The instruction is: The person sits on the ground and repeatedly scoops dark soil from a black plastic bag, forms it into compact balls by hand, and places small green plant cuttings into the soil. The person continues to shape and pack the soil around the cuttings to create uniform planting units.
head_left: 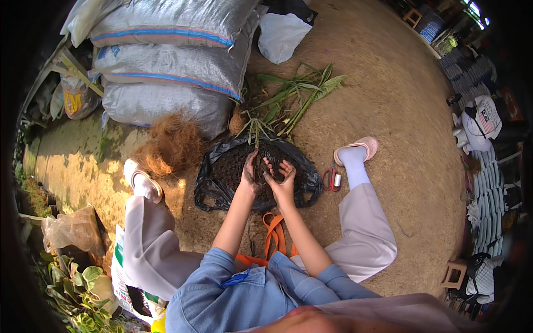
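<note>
My left hand (250,171) and my right hand (283,176) are smeared with dark soil and held close together, palms turned inward. Fingers on both are apart and slightly curved. Beneath them is a heap of dark soil (226,165) in a spread-out black plastic bag (206,191). A narrow-leaved green plant (255,129) rises just beyond my left fingertips; its base is hidden. Whether a soil clump sits between my palms is too dark to make out. Red-handled scissors (326,179) and a small white spool (337,180) lie right of the bag.
Stacked silver sacks (166,66) stand at the far left, with brown coconut fibre (171,145) before them. Cut leafy stems (302,100) lie beyond the bag. An orange strap (273,230) lies between my legs. A white plastic bag (282,36) is farther back.
</note>
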`<act>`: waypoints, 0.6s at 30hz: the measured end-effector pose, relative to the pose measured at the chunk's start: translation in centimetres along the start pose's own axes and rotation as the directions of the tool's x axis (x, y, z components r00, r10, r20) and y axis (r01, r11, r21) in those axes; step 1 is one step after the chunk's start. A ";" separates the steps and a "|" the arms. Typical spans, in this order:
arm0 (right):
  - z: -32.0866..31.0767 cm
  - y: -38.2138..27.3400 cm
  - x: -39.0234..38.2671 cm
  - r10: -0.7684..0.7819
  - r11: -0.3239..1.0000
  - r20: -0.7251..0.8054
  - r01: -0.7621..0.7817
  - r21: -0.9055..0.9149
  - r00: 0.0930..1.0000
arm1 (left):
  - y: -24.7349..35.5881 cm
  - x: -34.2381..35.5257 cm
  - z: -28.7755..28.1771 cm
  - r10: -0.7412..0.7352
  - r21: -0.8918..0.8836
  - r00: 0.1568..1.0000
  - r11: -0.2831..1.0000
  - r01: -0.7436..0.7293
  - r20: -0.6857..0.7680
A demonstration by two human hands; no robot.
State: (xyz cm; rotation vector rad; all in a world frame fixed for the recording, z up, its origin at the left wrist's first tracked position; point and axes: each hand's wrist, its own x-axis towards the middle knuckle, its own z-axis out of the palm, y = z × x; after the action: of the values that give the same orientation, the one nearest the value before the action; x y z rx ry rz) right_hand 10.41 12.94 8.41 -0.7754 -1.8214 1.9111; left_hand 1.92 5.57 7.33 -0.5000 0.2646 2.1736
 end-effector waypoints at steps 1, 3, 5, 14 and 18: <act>0.2 0.3 0.1 -0.008 0.999 0.030 0.007 0.032 1.000 | 0.1 0.5 -0.6 -0.016 -0.015 1.000 1.000 0.016 0.025; 0.3 1.2 0.6 -0.028 0.995 0.081 0.020 0.098 0.996 | -0.1 0.5 -0.2 -0.050 -0.053 0.997 0.997 0.053 0.060; 0.7 1.7 0.9 -0.043 0.986 0.074 0.031 0.162 0.996 | -0.5 0.2 0.2 -0.077 -0.103 0.994 0.991 0.085 0.079; 1.4 1.5 -0.3 0.057 0.947 0.039 -0.066 0.313 0.998 | -1.0 0.0 0.7 -0.080 -0.096 0.994 0.991 0.088 0.080; 1.0 1.7 -0.4 0.104 0.937 0.020 -0.105 0.335 0.994 | -1.4 0.6 0.2 -0.150 -0.168 0.972 0.969 0.180 0.178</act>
State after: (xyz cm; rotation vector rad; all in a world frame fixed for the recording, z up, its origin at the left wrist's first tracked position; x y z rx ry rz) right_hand 10.30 11.75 6.78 -0.7631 -1.4210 2.2112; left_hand 2.64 6.89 7.22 -0.4252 -0.0671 2.0704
